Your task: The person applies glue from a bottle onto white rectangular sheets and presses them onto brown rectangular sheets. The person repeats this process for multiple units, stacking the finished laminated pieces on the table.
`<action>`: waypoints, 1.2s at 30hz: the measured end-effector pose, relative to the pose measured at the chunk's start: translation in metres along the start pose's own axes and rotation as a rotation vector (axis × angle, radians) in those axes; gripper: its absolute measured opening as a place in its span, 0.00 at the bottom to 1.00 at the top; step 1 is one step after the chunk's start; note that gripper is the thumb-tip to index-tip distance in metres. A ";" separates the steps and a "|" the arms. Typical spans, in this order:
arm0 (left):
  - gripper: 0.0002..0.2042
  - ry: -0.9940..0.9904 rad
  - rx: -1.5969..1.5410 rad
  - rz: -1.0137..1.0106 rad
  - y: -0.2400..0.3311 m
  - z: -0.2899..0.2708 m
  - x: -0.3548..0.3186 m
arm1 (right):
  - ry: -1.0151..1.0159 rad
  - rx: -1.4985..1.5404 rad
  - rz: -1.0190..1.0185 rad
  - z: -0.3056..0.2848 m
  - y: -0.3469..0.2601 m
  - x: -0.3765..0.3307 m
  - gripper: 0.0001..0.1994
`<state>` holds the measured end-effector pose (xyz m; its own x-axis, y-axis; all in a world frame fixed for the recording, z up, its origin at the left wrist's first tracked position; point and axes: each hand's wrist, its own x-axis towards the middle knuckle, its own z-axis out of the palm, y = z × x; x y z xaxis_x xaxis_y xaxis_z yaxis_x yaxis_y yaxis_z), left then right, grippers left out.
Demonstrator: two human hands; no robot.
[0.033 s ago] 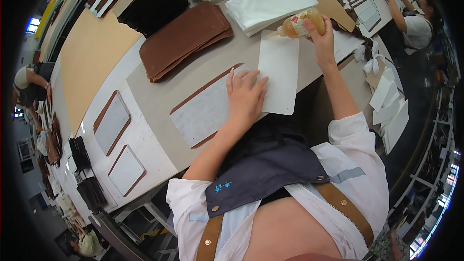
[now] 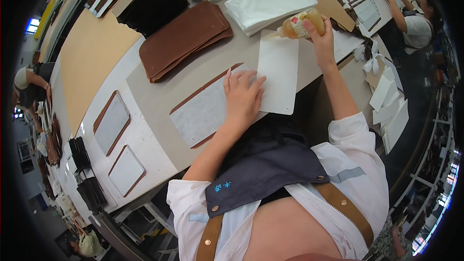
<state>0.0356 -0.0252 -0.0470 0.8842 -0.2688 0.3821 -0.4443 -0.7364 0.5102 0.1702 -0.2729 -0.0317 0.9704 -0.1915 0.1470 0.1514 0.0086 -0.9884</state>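
Note:
My right hand (image 2: 321,39) is wrapped round a plastic squeeze bottle (image 2: 296,23) of amber liquid, tilted with its nozzle at the far end of a white sheet (image 2: 279,80). My left hand (image 2: 243,98) lies open, fingers spread, over a brown-edged panel with a pale lining (image 2: 202,109); its fingertips reach the white sheet's left edge. The sheet partly overlaps that panel, and its near end juts past the table edge. My left hand hides part of the panel.
Stacked brown leather pieces (image 2: 181,41), a black stack (image 2: 152,7) and folded white sheets (image 2: 270,2) sit farther back. Two smaller brown-edged panels lie at left, one (image 2: 112,122) above the other (image 2: 126,170). White offcuts (image 2: 389,111) rest at right. Other people work around the tables.
My left hand has shifted very slightly to the left over the panel. My right hand and the bottle stay nearly still.

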 end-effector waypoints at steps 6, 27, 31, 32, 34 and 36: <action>0.12 0.123 0.023 -0.088 -0.013 -0.026 -0.006 | -0.069 0.006 0.042 0.000 -0.011 -0.021 0.30; 0.10 0.250 0.037 -0.230 -0.024 -0.050 -0.031 | -0.219 -0.001 0.131 -0.009 -0.022 -0.125 0.29; 0.10 0.240 0.027 -0.222 -0.025 -0.049 -0.028 | -0.214 0.140 0.237 -0.015 -0.018 -0.140 0.28; 0.09 0.239 0.022 -0.218 -0.025 -0.050 -0.026 | -0.214 0.210 0.284 -0.017 -0.018 -0.141 0.28; 0.09 0.207 -0.009 -0.187 -0.022 -0.053 -0.015 | -0.088 0.508 0.470 -0.027 -0.021 -0.139 0.27; 0.09 0.162 -0.047 -0.118 -0.020 -0.056 0.002 | -0.069 0.913 0.600 -0.043 -0.019 -0.130 0.26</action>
<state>0.0387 0.0237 -0.0138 0.8975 -0.0756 0.4345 -0.3483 -0.7260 0.5930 0.0332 -0.2903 -0.0334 0.9369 0.1423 -0.3192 -0.2951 0.8116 -0.5042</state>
